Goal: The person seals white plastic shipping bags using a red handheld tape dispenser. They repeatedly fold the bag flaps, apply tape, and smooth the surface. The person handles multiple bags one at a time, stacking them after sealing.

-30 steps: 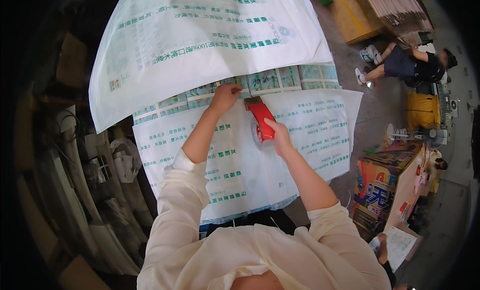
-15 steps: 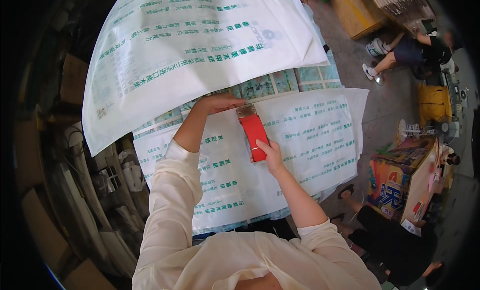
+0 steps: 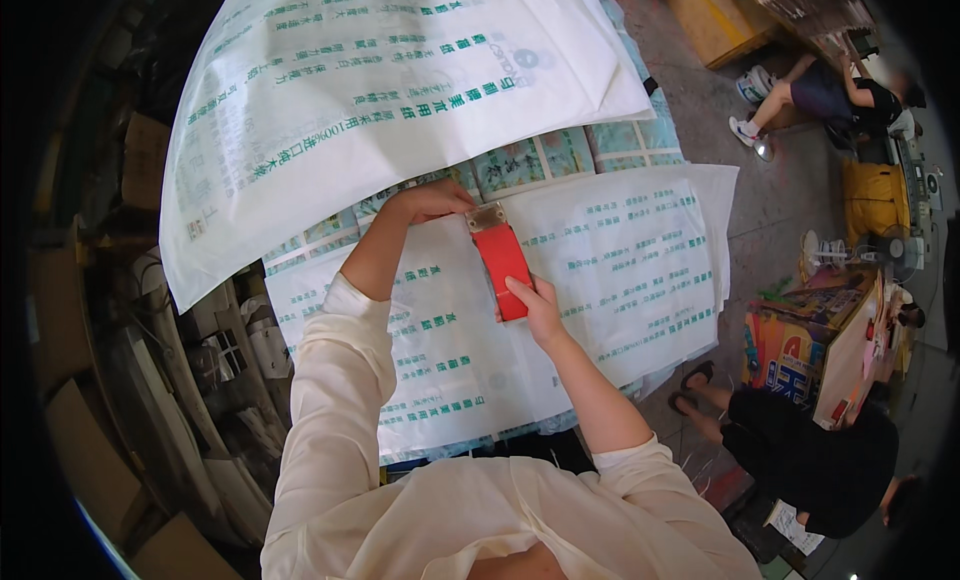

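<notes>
My right hand (image 3: 537, 305) grips a long red stapler (image 3: 499, 265) with a silver metal head, thumb on top of its near end. The head rests at the far edge of a white plastic bag (image 3: 460, 310) with green print. Beside the metal head, my left hand (image 3: 438, 199) is closed on the bag's edge, its fingertips partly hidden. Under and beyond the bag lie turquoise-printed packs (image 3: 530, 165) crossed by pale straps. A second white printed bag (image 3: 400, 90) spreads over the far side of the stack.
Boards and cartons (image 3: 150, 380) crowd the left. At right, a person in black (image 3: 820, 460) is beside a colourful box (image 3: 780, 350); another person (image 3: 850, 95) sits farther off near a white bucket (image 3: 752, 88). Grey floor (image 3: 750, 220) lies between.
The stapler and both hands stay at almost the same place on the bag edge, shifted slightly left. The nearer person at right has shifted position and a foot shows more clearly.
</notes>
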